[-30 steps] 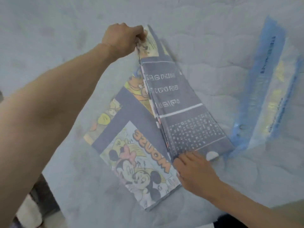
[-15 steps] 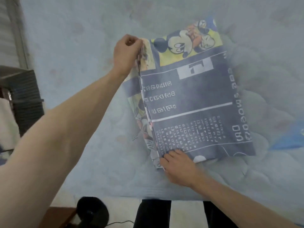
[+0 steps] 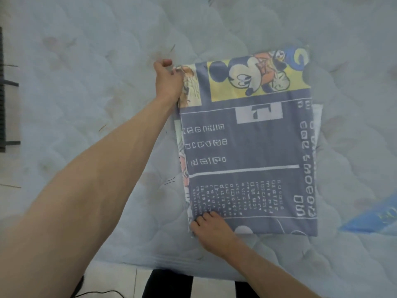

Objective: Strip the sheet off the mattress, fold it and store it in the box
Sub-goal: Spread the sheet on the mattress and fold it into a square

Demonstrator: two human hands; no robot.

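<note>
The sheet point(image 3: 251, 147), grey with white print and a yellow cartoon-mouse panel, lies folded into a flat rectangle on the bare quilted mattress point(image 3: 96, 82). My left hand point(image 3: 168, 79) pinches the far left corner of the folded stack. My right hand point(image 3: 211, 230) has its fingers curled on the near left corner and holds it down against the mattress. The box is not in view.
A blue plastic bag point(image 3: 373, 218) lies on the mattress at the right edge. The mattress's near edge runs along the bottom, with white floor tiles, a black cable point(image 3: 96, 293) and my dark trouser legs below it. A dark slatted object point(image 3: 3, 93) stands at far left.
The sheet's upper half has been swung over to the right and laid flat, closing the fold. Both hands kept their corners. The view shifted left, so the blue bag sits at the edge.
</note>
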